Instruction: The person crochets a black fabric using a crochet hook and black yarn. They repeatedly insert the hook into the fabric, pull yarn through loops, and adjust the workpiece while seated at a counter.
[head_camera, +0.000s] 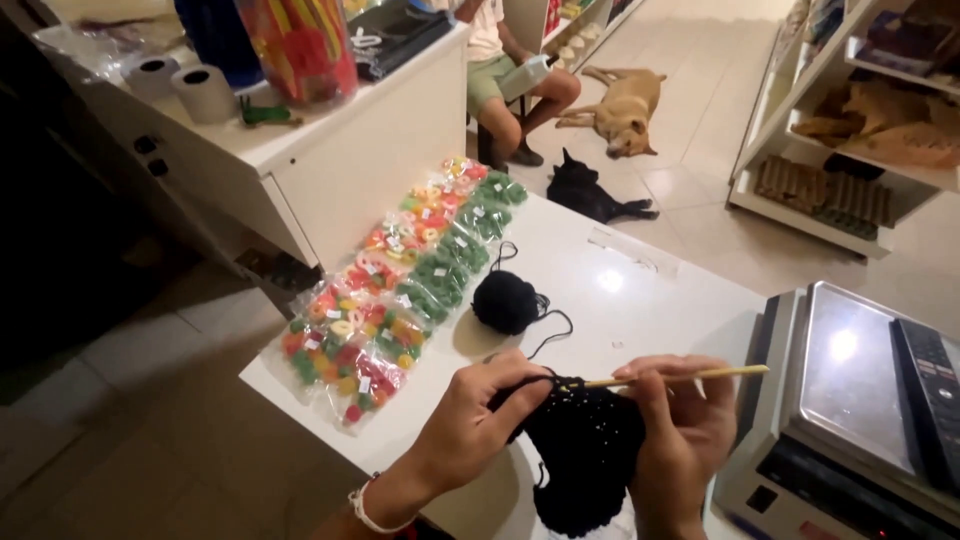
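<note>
Black crocheted fabric (585, 450) hangs between both hands just above the near edge of the white table (640, 290). The left hand (470, 425) is closed on its upper left edge, thumb and fingers pinching the cloth. The right hand (680, 430) is curled around the slim pale wooden crochet hook (680, 377), whose tip sits in the top row of stitches. If the hook slid out, the live loop could probably drop and unravel. Black strand (548, 325) runs back to the round black yarn ball (505, 302); a tug might roll it toward the clear bags of coloured sweets (400, 290). Right of the work stands a grey steel-topped weighing scale (860, 400). Beyond, a black dog (595, 192) and a tan dog (622, 108) lie on the floor.
</note>
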